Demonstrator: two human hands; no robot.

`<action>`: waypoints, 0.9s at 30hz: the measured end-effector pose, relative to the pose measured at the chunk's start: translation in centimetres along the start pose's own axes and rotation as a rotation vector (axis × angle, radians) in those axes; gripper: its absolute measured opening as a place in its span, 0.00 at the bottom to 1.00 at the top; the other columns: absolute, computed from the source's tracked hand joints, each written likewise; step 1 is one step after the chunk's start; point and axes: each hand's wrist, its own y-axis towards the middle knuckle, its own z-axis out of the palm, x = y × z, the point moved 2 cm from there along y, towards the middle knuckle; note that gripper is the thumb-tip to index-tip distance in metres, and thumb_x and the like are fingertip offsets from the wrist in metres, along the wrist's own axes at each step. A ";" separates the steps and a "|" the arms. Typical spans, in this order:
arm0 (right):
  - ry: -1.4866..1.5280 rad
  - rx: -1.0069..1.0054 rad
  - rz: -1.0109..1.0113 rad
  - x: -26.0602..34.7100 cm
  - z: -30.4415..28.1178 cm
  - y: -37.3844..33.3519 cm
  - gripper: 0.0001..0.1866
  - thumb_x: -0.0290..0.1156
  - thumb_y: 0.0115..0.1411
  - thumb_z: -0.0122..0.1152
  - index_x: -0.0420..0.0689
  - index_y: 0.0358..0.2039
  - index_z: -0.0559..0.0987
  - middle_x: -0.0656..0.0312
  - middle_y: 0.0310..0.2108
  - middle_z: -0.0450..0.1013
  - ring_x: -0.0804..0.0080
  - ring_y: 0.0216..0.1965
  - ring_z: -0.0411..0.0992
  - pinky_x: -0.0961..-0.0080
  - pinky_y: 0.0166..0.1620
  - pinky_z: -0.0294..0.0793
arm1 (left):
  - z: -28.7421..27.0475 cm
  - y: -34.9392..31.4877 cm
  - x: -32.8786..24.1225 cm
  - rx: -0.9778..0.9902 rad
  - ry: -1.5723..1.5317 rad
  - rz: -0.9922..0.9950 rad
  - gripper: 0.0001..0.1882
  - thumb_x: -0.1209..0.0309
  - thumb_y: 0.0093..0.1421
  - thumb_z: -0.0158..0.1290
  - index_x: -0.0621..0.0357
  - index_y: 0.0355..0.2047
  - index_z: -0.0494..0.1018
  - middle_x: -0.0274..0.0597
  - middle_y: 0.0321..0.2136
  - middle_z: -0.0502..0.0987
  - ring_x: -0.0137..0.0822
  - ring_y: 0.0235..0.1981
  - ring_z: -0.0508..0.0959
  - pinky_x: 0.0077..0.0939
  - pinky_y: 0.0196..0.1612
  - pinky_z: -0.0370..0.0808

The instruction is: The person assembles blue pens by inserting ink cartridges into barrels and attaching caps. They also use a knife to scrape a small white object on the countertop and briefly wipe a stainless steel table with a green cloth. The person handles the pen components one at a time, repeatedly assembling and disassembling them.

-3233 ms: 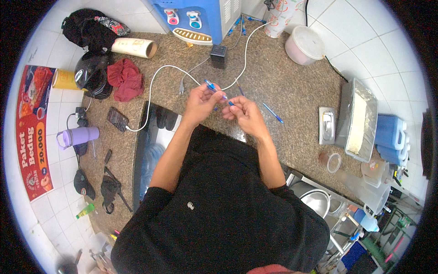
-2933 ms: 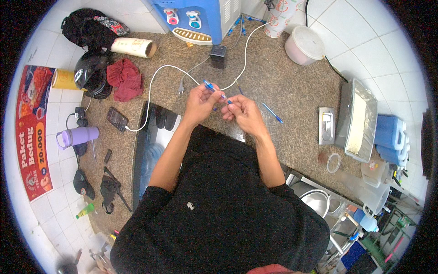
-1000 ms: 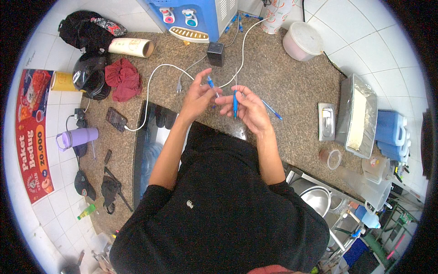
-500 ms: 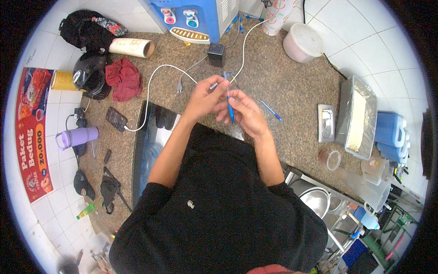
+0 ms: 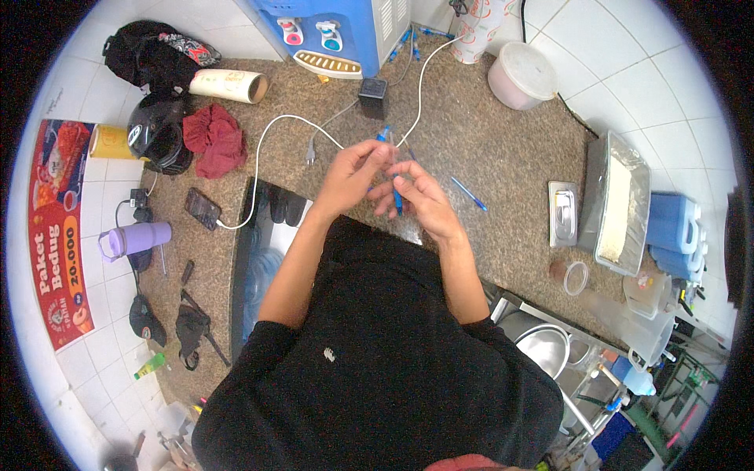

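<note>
Over the granite countertop (image 5: 510, 141), near its front edge, the left hand (image 5: 352, 179) pinches a blue-topped pen barrel (image 5: 383, 135); the right hand (image 5: 428, 202) grips a blue pen piece (image 5: 398, 204). A slack pinch could send either over that edge, I'd say. Rightward there's elbow room, past a loose blue pen (image 5: 470, 194).

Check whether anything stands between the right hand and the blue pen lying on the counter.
Nothing visible stands between the right hand and the pen to its right. The white cable runs beyond the hands, outside that gap. The right hand's fingers do hold a blue piece.
</note>
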 end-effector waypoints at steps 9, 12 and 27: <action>-0.011 -0.021 0.032 -0.5 -1.1 0.0 0.11 0.37 0.74 0.46 0.45 0.50 0.66 0.52 0.43 0.79 0.73 0.35 0.78 0.77 0.36 0.75 | -2.3 -0.8 3.3 -0.074 -0.221 -0.124 0.11 0.66 0.72 0.45 0.57 0.50 0.70 0.46 0.48 0.81 0.32 0.44 0.80 0.26 0.46 0.74; -0.019 -0.077 0.010 -2.5 -1.9 0.5 0.10 0.35 0.73 0.48 0.44 0.49 0.69 0.55 0.39 0.78 0.73 0.35 0.76 0.78 0.37 0.73 | -1.5 -1.5 4.6 -0.139 -0.421 -0.236 0.10 0.68 0.73 0.44 0.55 0.52 0.65 0.49 0.48 0.80 0.35 0.45 0.81 0.29 0.49 0.75; -0.084 -0.253 0.074 -2.9 -6.6 -0.6 0.09 0.29 0.72 0.45 0.41 0.48 0.70 0.57 0.37 0.77 0.74 0.33 0.74 0.75 0.39 0.75 | 5.6 -1.9 10.5 -0.009 0.769 0.073 0.09 0.71 0.58 0.58 0.62 0.37 0.76 0.53 0.36 0.77 0.53 0.41 0.75 0.46 0.45 0.72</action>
